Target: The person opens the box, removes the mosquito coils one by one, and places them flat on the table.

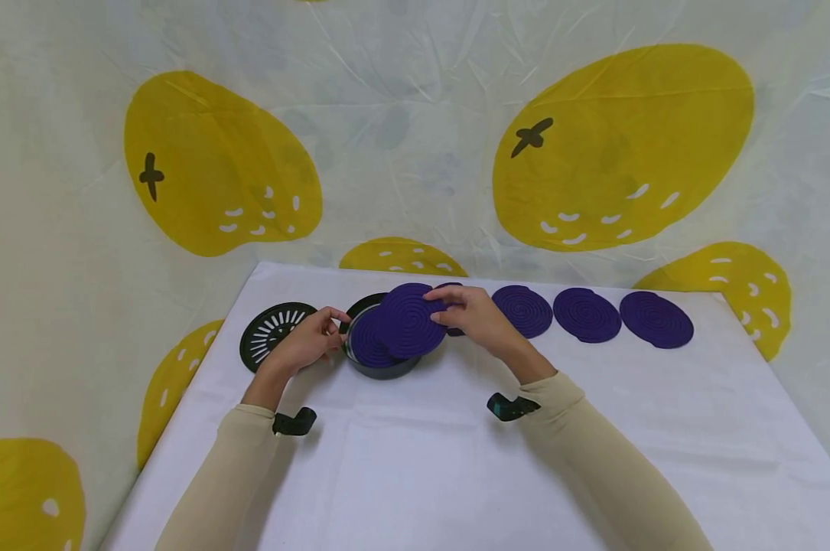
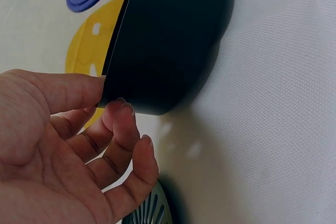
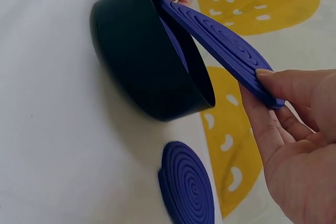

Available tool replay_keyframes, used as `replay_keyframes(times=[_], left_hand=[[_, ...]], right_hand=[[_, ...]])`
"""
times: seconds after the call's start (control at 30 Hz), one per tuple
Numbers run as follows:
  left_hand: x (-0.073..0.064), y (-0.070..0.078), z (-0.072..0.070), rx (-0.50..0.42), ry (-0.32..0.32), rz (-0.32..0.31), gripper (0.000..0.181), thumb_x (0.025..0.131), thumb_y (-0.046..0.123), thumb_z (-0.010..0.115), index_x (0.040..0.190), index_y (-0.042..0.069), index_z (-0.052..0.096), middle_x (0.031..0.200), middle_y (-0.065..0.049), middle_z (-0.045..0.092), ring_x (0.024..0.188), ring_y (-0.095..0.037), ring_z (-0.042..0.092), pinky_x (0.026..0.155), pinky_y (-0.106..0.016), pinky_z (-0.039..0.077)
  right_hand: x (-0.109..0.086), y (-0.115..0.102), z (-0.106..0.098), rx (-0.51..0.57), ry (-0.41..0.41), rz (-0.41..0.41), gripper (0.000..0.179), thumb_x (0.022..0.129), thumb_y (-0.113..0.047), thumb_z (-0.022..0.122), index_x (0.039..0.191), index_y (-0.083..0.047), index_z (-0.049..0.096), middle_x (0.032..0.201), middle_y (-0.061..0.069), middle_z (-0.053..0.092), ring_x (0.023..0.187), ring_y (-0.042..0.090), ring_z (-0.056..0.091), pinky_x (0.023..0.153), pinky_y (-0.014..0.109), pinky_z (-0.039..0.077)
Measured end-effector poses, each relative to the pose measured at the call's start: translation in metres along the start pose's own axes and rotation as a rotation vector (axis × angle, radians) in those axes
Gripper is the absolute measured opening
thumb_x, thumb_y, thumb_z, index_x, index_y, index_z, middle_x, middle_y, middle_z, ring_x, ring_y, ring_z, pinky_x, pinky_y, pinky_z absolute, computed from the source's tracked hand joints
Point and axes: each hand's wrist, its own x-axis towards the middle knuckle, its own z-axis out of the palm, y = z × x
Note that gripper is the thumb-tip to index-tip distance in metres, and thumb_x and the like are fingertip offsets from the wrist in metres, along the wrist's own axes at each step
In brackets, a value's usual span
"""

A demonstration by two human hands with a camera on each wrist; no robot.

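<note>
A purple spiral mosquito coil is held tilted over a dark round tin. My right hand pinches the coil's right edge between thumb and fingers. In the right wrist view, the far edge of the held coil lies at the tin's rim, close to the left fingertips. Another purple coil sits inside the tin, partly covered by the held one. My left hand pinches the tin's left rim. The left wrist view shows its thumb against the tin wall, other fingers loosely curled.
A black slotted round lid lies left of the tin, partly behind my left hand. Rightward along the table's back edge lie further purple coils, one mostly hidden behind my right hand. The white table meets a fruit-patterned cloth behind.
</note>
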Motion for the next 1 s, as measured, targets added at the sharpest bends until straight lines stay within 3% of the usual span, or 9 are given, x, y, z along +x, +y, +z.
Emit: replay_keyframes(times=[0.1,0.4,0.83,1.0], left_hand=[[-0.001,0.000,0.000,0.003,0.008,-0.006,0.036,0.097,0.004,0.062,0.132,0.000,0.054,0.087,-0.008,0.053,0.078,-0.028,0.057,0.062,-0.040,0.052],[0.002,-0.003,0.001,0.000,0.009,-0.009,0.038,0.098,0.004,0.061,0.135,-0.002,0.051,0.089,-0.009,0.052,0.076,-0.028,0.057,0.059,-0.039,0.050],[0.001,-0.001,0.000,0.021,0.012,-0.033,0.035,0.097,0.004,0.062,0.131,0.003,0.055,0.088,-0.008,0.052,0.074,-0.028,0.057,0.062,-0.038,0.050],[0.001,-0.001,0.000,0.017,0.011,-0.037,0.035,0.097,0.006,0.063,0.131,0.004,0.055,0.088,-0.007,0.053,0.074,-0.030,0.058,0.063,-0.039,0.050]], right_hand=[[-0.003,0.001,-0.006,-0.009,0.005,0.017,0.035,0.093,-0.011,0.074,0.128,-0.012,0.070,0.134,0.007,0.064,0.117,0.023,0.060,0.087,0.025,0.051],[-0.013,0.004,-0.021,-0.005,0.003,0.044,0.035,0.093,-0.010,0.073,0.128,-0.014,0.070,0.140,0.005,0.060,0.128,0.026,0.055,0.086,0.025,0.053],[-0.029,0.012,-0.042,-0.028,-0.001,0.082,0.037,0.095,-0.014,0.072,0.131,-0.012,0.067,0.144,0.009,0.056,0.129,0.031,0.051,0.088,0.029,0.053],[-0.033,0.018,-0.047,-0.031,-0.003,0.091,0.036,0.095,-0.011,0.071,0.130,-0.010,0.066,0.148,0.009,0.054,0.142,0.033,0.042,0.092,0.031,0.054]])
